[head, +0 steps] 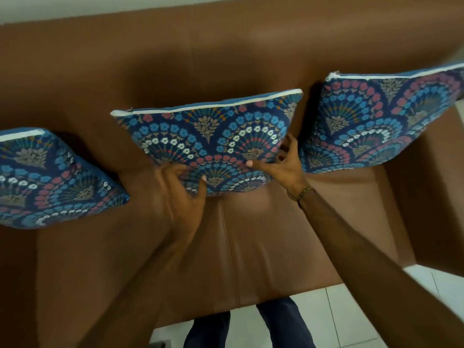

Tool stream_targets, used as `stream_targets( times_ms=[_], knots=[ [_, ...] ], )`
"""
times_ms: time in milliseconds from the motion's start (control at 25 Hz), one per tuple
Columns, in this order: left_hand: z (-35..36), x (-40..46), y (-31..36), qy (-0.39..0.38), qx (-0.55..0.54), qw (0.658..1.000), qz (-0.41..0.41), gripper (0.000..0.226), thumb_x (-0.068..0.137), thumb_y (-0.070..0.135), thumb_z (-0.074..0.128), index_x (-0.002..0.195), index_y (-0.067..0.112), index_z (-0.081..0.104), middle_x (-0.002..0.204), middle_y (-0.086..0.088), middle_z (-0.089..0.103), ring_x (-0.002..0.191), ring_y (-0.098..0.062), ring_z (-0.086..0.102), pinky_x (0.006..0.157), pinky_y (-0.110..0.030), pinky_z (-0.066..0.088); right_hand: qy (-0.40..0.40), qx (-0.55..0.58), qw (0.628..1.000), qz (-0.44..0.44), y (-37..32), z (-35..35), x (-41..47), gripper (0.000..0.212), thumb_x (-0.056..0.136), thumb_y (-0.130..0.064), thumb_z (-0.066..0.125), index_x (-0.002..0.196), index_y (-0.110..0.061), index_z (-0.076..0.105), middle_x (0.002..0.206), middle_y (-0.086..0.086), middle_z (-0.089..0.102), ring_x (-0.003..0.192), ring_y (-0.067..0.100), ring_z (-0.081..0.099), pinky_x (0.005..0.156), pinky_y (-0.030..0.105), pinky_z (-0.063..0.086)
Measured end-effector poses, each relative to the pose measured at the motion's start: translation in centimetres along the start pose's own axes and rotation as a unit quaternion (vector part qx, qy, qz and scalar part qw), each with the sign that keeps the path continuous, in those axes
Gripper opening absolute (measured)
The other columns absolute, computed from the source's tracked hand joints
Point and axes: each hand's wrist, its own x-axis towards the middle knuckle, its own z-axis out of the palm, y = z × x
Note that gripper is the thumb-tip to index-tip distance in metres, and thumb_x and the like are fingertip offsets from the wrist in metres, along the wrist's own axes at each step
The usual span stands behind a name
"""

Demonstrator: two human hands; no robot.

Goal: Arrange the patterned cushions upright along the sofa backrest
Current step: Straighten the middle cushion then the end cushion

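A: Run me along the sofa (pixel 251 247) from the left. How far along is this?

B: At nine o'clock, the left cushion (pixel 50 177) is propped against the backrest (pixel 200 59), though it looks twisted, one corner pointing down at the seat. I'd call it leaning more than square.

A: And the middle?

B: The middle cushion (pixel 213 139), just above centre toward twelve o'clock, is the one in hand. The left hand (pixel 180 189) is closed on its lower left corner, thumb on the patterned face, fingers behind. The right hand (pixel 281 164) pinches the lower right edge, thumb across the front and the other fingers spread around the side. The cushion stands upright with its white-piped top edge near the backrest; whether its bottom rests on the seat I cannot tell.

A: The right one?

B: The right cushion (pixel 381 121), at two o'clock, stands upright against the backrest, just beside the middle one with a narrow gap between them.

A: So what's left?

B: By my reading, nearly done: settle the middle cushion and let go, then perhaps straighten the left one. All three are already in a row along the back.
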Motion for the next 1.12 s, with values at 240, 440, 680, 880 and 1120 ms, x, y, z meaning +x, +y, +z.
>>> stream_targets(
  times_ms=[240, 440, 680, 880, 1120],
  knots=[
    [9.5, -0.6, 10.3, -0.164, -0.118, 0.977, 0.071, 0.048, 0.094, 0.015, 0.078, 0.135, 0.003, 0.057, 0.128, -0.018, 0.058, 0.114, -0.017, 0.059, 0.098, -0.042, 0.056, 0.176, -0.092, 0.977, -0.073, 0.1, -11.1, -0.4, 0.089, 0.067, -0.045, 0.099, 0.137, -0.016, 0.054, 0.118, 0.002, 0.063, 0.111, 0.02, 0.065, 0.097, 0.043, 0.059],
    [18.5, -0.6, 17.7, -0.236, -0.156, 0.959, -0.001, 0.086, 0.091, 0.028, 0.081, 0.161, 0.013, 0.034, 0.16, -0.009, 0.044, 0.137, -0.016, 0.051, 0.113, -0.044, 0.05, 0.253, -0.095, 0.958, -0.092, 0.5, -24.0, 2.5, 0.084, 0.067, -0.052, 0.098, 0.13, -0.024, 0.051, 0.125, 0.003, 0.064, 0.115, 0.021, 0.065, 0.096, 0.041, 0.059],
    [25.8, 0.9, 24.2, -0.229, -0.199, 0.939, -0.162, 0.121, 0.078, 0.034, 0.092, 0.166, 0.021, 0.009, 0.168, -0.001, 0.031, 0.143, -0.007, 0.036, 0.111, -0.016, 0.031, 0.144, 0.047, 0.988, 0.019, 2.5, -34.0, 9.3, 0.109, 0.064, -0.025, 0.104, 0.149, -0.031, 0.036, 0.147, -0.004, 0.06, 0.126, 0.013, 0.068, 0.098, 0.04, 0.064],
    [27.9, -0.2, 23.9, -0.185, -0.232, 0.944, -0.147, 0.115, 0.082, 0.005, 0.088, 0.163, 0.005, 0.007, 0.144, 0.02, 0.039, 0.116, 0.033, 0.045, 0.092, 0.007, 0.037, 0.083, 0.11, 0.99, 0.042, 3.5, -34.4, 11.8, 0.096, 0.077, -0.003, 0.093, 0.154, -0.024, 0.04, 0.139, -0.006, 0.068, 0.109, 0.005, 0.075, 0.078, 0.028, 0.067],
    [27.3, -0.1, 24.7, -0.22, -0.218, 0.94, -0.142, 0.111, 0.085, 0.015, 0.087, 0.162, 0.002, 0.008, 0.143, 0.008, 0.034, 0.126, 0.0, 0.037, 0.08, 0.016, 0.027, 0.145, 0.138, 0.979, 0.045, 4.0, -33.3, 11.5, 0.108, 0.062, -0.02, 0.104, 0.153, -0.026, 0.046, 0.141, -0.005, 0.07, 0.123, 0.018, 0.073, 0.097, 0.048, 0.064]
  ],
)
